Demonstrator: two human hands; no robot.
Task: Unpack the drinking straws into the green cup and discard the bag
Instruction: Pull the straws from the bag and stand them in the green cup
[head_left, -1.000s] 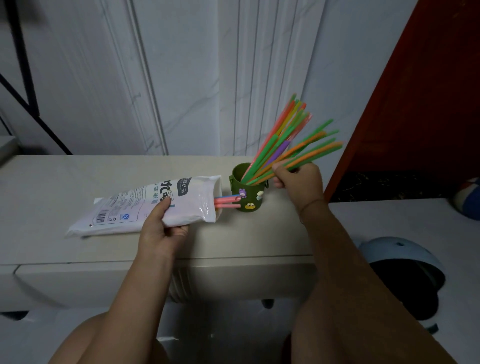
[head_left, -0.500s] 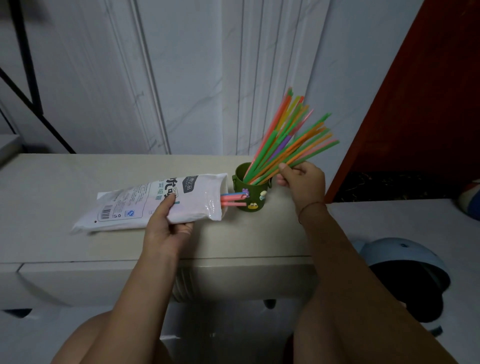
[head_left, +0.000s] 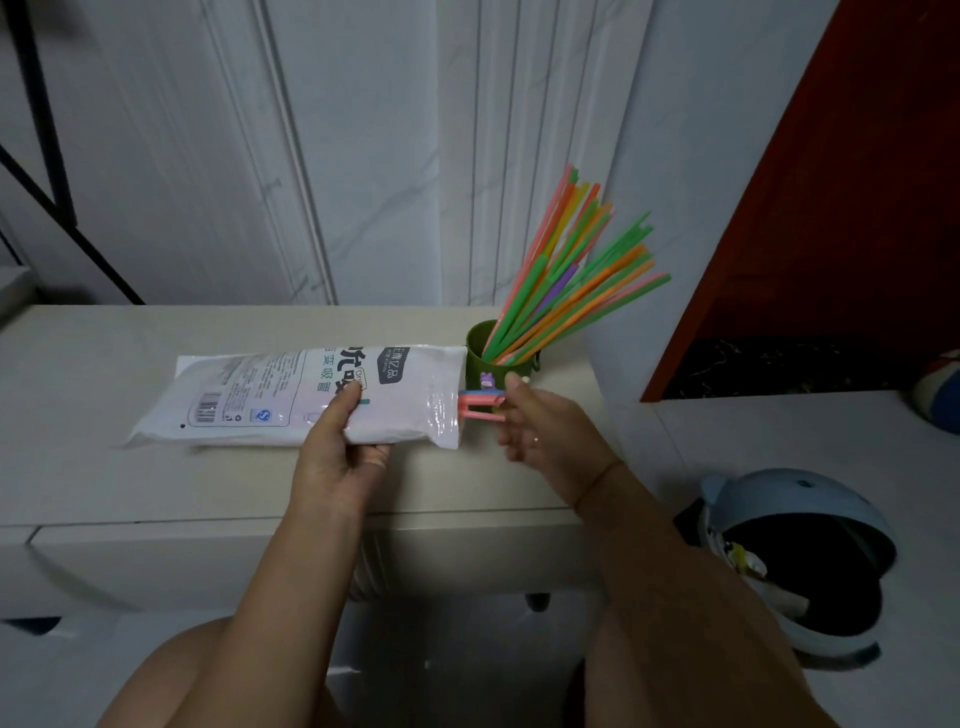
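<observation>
The green cup (head_left: 480, 364) stands on the white cabinet top (head_left: 104, 364) and holds a fan of several coloured straws (head_left: 566, 280) leaning right. The white straw bag (head_left: 270, 395) lies on its side, its open end next to the cup. My left hand (head_left: 337, 452) grips the bag from the front near its middle. A few pink straws (head_left: 480, 405) stick out of the bag's mouth. My right hand (head_left: 540, 436) pinches their tips, thumb above and fingers below.
A light blue bin (head_left: 800, 551) with a dark opening and some rubbish inside stands on the floor at the lower right. A dark red panel (head_left: 831, 208) rises to the right of the cabinet. White wall panels stand behind the cup.
My right hand has let go of the straws in the cup and dropped to the pink straws at the bag's mouth. The left hand stays on the bag.
</observation>
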